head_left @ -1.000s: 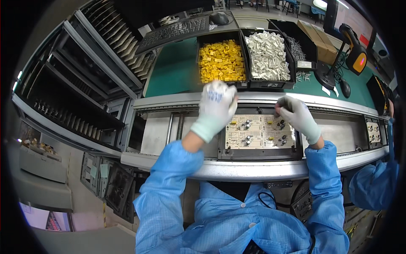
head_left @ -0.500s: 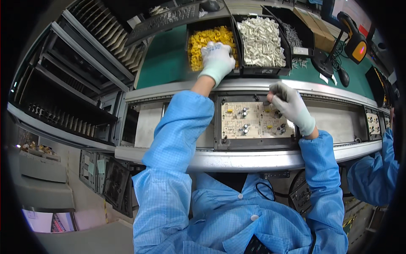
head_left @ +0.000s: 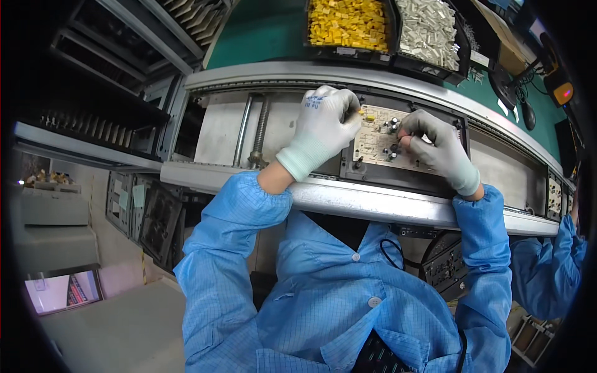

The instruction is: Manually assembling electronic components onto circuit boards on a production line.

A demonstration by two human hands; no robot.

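Observation:
My left hand (head_left: 326, 124), in a white glove, is at the left edge of a pale circuit board (head_left: 367, 144). Thumb and forefinger pinch a small yellow block-shaped component (head_left: 361, 112). A similar yellow part (head_left: 370, 118) sits on the board close by, and black cylindrical capacitors (head_left: 392, 124) stand upright on it. Over the board's right part hovers my gloved right hand (head_left: 438, 149), fingers curled together; anything inside them is hidden. A dark frame (head_left: 398, 180) holds the board on the conveyor.
Behind the rail stand a black bin of yellow components (head_left: 348, 25) and a bin of white ones (head_left: 429, 31). A scanner (head_left: 559, 90) and a mouse (head_left: 528, 115) are at far right. Metal rails (head_left: 373, 200) border the conveyor. Another person's blue sleeve (head_left: 547, 273) shows at right.
My left hand has come out of the yellow bin down to the board, now with a yellow component. My right hand stays over the board, and the view has shifted.

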